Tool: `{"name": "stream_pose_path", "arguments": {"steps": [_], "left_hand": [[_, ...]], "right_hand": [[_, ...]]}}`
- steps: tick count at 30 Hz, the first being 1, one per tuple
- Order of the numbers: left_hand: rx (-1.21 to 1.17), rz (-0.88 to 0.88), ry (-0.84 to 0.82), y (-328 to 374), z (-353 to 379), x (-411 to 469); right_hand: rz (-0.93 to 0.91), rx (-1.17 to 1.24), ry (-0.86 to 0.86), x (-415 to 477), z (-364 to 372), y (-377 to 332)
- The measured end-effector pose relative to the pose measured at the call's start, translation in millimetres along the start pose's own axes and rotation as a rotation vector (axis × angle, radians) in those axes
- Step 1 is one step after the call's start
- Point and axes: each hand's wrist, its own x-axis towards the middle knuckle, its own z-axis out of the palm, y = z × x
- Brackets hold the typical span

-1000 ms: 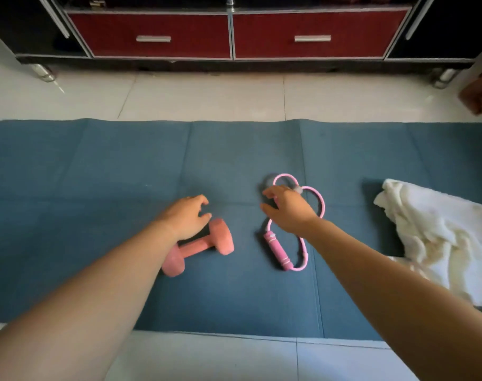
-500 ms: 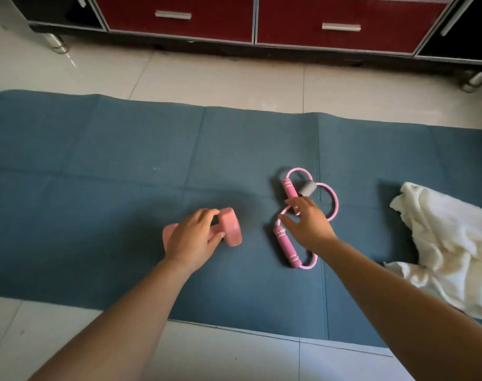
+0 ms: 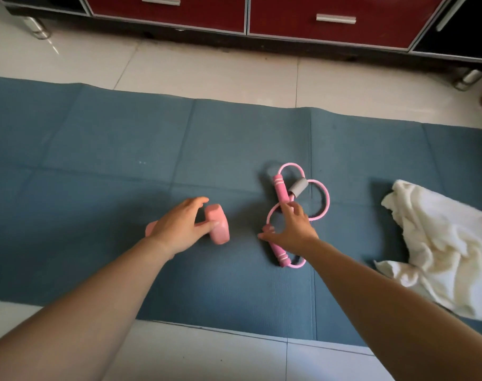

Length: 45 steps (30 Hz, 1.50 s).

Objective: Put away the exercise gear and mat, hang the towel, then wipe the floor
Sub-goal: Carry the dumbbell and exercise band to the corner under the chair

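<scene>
Left hand (image 3: 176, 229) is on the one pink dumbbell (image 3: 219, 229). Its fingers (image 3: 197, 202) curl over the bar and the thumb closes in from the near side, clamped on. One weight head sticks out just right of those fingers, the other peeks out behind the heel of the hand. Whether the dumbbell rests on the mat or has cleared it, I cannot tell.

Over to the right hand (image 3: 292, 229), which is low over the single pink resistance band (image 3: 279, 188). The fingers (image 3: 295, 209) are spread apart, not wrapped round anything, with the tips touching the tube and the thumb tip against the nearer grip. That band has two foam handles (image 3: 280, 253), one just beyond the fingertips and one running out under the palm toward the wrist. One grey sleeve (image 3: 299, 188) sits just past the fingers too.

Well off to the right of the right hand's fingers there is one white towel (image 3: 440, 243), crumpled, lying on the one blue mat (image 3: 96, 160). The mat is spread flat on the tiled floor (image 3: 207, 70) under both hands. Far beyond the fingers is a cabinet (image 3: 289, 45) with two red drawers (image 3: 165, 12).
</scene>
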Motion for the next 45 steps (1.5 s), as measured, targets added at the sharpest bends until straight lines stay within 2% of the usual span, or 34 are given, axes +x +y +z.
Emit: {"name": "stream_pose_path", "arguments": {"steps": [4,7,11,15,22,27,32,37,45], "left_hand": [[-0.022,-0.035,0.032,4.0,0.5,2.2],[0.001,-0.061,-0.019,5.5,0.3,6.9],[0.081,-0.078,-0.044,0.9,5.2,4.5],[0.196,-0.082,-0.031,0.2,7.1,-8.2],[0.260,-0.015,-0.042,-9.8,8.4,-11.2],[0.185,-0.044,-0.080,-6.5,10.7,-7.0],[0.163,-0.031,-0.107,-9.9,9.6,-3.6],[0.292,-0.001,-0.091,-12.9,3.0,-5.6],[0.412,0.011,-0.062,-23.3,12.6,-4.1]], "right_hand": [[-0.133,0.017,0.019,-14.5,13.4,3.0],[-0.175,0.040,0.005,-25.0,14.9,6.2],[-0.097,0.025,0.139,-27.2,9.6,13.4],[0.049,-0.053,0.093,-20.1,8.0,14.0],[0.023,-0.016,0.043,-15.8,12.8,7.4],[0.048,0.082,0.001,-20.3,11.3,10.7],[0.019,0.016,-0.021,-29.5,17.7,12.3],[0.010,0.007,0.048,-32.7,19.8,2.6],[0.067,-0.212,0.030,-28.5,24.7,-9.4]]}}
